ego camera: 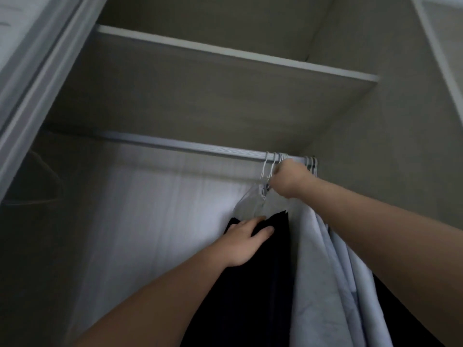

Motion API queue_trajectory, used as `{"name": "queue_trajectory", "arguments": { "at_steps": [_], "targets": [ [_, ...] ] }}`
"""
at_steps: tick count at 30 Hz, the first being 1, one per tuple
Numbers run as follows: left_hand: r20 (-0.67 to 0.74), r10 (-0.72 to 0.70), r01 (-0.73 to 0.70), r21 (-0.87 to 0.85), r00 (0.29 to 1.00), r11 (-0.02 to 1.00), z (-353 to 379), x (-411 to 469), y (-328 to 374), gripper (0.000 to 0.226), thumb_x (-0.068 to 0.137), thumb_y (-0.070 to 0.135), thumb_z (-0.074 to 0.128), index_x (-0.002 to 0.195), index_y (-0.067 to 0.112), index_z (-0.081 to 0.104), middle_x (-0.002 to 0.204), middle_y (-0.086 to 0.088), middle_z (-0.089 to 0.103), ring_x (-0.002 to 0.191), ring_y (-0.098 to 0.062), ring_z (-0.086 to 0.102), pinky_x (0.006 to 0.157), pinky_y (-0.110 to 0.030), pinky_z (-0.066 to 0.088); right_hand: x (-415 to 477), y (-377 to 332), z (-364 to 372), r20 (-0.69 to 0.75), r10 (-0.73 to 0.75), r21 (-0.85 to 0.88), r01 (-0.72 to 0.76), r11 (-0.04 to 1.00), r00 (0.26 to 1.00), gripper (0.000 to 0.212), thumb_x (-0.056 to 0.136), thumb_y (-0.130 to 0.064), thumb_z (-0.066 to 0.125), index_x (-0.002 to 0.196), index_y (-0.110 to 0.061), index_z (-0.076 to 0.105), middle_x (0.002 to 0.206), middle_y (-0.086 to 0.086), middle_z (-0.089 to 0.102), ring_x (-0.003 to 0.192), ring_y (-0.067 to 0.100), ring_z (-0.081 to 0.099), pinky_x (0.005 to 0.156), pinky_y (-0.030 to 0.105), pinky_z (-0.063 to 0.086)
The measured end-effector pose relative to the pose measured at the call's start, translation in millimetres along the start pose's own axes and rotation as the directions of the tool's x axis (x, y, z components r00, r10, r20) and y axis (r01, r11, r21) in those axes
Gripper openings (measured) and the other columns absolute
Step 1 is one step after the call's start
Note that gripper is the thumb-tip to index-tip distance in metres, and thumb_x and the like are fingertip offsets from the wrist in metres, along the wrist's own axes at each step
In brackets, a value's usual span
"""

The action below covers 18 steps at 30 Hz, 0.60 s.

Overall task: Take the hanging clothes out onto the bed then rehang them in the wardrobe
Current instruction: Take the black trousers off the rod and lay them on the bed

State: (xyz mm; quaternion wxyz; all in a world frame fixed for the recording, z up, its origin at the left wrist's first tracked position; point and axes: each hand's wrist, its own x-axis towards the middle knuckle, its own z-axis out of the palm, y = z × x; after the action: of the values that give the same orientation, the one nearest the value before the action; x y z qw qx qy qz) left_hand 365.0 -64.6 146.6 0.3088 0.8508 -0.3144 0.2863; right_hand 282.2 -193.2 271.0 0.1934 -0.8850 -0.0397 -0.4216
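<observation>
Inside the wardrobe a silver rail [175, 145] runs under a shelf. Several white wire hangers [271, 164] hook over its right end. My right hand [288, 180] is raised to the rail and grips the hanger necks just below it. A black garment [255, 284] hangs there, and my left hand [244, 240] rests flat on its upper part, fingers spread. Pale blue-white clothes [323, 271] hang to the right, under my right forearm. More hanger hooks [312, 165] sit at the rail's far right end.
A shelf [225, 56] spans the wardrobe above the rail. The white door frame [32, 78] stands at the left. A bare dark hanger [40, 176] shows faintly at the left end. The back panel [155, 209] is pale.
</observation>
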Motion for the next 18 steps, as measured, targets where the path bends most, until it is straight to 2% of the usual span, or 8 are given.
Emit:
{"name": "queue_trajectory", "arguments": {
  "at_steps": [2,3,5,8,11,13,16,18],
  "targets": [
    [0.022,0.03,-0.029,-0.038,0.999,0.999,-4.2,1.3,-6.6,0.066,0.092,0.071,0.036,0.151,0.041,0.032,0.158,0.005,0.034,0.146,-0.02,0.027,0.12,-0.04,0.023,7.9,-0.9,-3.4,0.083,0.128,0.363,-0.149,0.92,0.988,0.011,0.091,-0.006,0.051,0.089,0.001,0.059,0.078,0.02,0.061,0.063,0.029,0.061,0.06,0.031,0.05],
    [0.032,0.041,-0.039,-0.066,0.999,0.997,-6.4,1.0,-9.9,0.067,0.089,0.074,0.036,0.148,0.043,0.035,0.156,0.006,0.037,0.144,-0.019,0.031,0.12,-0.04,0.025,9.9,-0.9,-4.8,0.159,0.166,0.499,-0.224,0.837,0.973,0.007,0.093,-0.006,0.05,0.088,-0.003,0.055,0.075,0.018,0.059,0.058,0.024,0.058,0.055,0.028,0.05],
    [0.049,0.06,-0.053,-0.135,0.997,0.989,-11.8,0.0,-14.7,0.072,0.079,0.082,0.036,0.141,0.047,0.041,0.149,0.007,0.046,0.138,-0.015,0.04,0.117,-0.039,0.031,12.7,-1.2,-5.3,0.316,0.179,0.657,-0.351,0.667,0.932,0.007,0.098,-0.012,0.046,0.094,-0.007,0.049,0.08,0.018,0.058,0.057,0.021,0.058,0.049,0.024,0.048],
    [0.057,0.087,-0.073,-0.204,0.995,0.976,-20.5,0.8,-21.8,0.066,0.072,0.084,0.041,0.127,0.05,0.049,0.134,0.012,0.056,0.122,-0.006,0.054,0.109,-0.034,0.041,22.0,-3.2,-1.5,0.472,0.129,0.724,-0.467,0.508,0.872,0.019,0.103,-0.017,0.036,0.109,0.0,0.043,0.095,0.021,0.061,0.045,0.016,0.057,0.042,0.019,0.044],
    [0.071,0.092,-0.075,-0.208,0.993,0.975,-27.6,2.1,-29.8,0.057,0.072,0.085,0.043,0.119,0.054,0.05,0.126,0.015,0.06,0.112,-0.001,0.058,0.104,-0.031,0.045,28.1,-7.2,3.9,0.566,0.076,0.759,-0.555,0.34,0.821,0.04,0.104,-0.027,0.029,0.105,0.009,0.045,0.076,0.014,0.056,0.047,0.013,0.042,0.038,0.018,0.036],
    [0.077,0.092,-0.075,-0.202,0.993,0.977,-30.0,2.7,-34.4,0.053,0.072,0.085,0.044,0.115,0.054,0.05,0.12,0.015,0.062,0.108,-0.002,0.06,0.102,-0.032,0.047,29.8,-13.1,8.2,0.6,0.058,0.768,-0.595,0.238,0.798,0.043,0.102,-0.033,0.026,0.098,0.005,0.046,0.068,0.008,0.045,0.049,0.011,0.031,0.036,0.017,0.027],
    [0.077,0.094,-0.078,-0.18,0.993,0.98,-32.9,2.7,-39.8,0.054,0.071,0.085,0.044,0.115,0.053,0.048,0.119,0.015,0.063,0.109,-0.004,0.06,0.101,-0.034,0.047,29.3,-26.8,16.2,0.579,0.135,0.778,-0.595,0.203,0.804,0.043,0.1,-0.034,0.027,0.107,0.002,0.049,0.057,0.002,0.032,0.052,0.006,0.018,0.033,0.013,0.015],
    [0.077,0.09,-0.079,-0.144,0.993,0.986,-35.9,3.3,-44.1,0.055,0.071,0.086,0.043,0.115,0.054,0.046,0.122,0.017,0.06,0.111,-0.004,0.058,0.102,-0.034,0.045,29.4,-35.1,23.5,0.539,0.185,0.804,-0.567,0.179,0.822,0.045,0.099,-0.033,0.029,0.116,0.002,0.052,0.053,0.0,0.03,0.051,0.005,0.015,0.031,0.012,0.012]
  ]
}}
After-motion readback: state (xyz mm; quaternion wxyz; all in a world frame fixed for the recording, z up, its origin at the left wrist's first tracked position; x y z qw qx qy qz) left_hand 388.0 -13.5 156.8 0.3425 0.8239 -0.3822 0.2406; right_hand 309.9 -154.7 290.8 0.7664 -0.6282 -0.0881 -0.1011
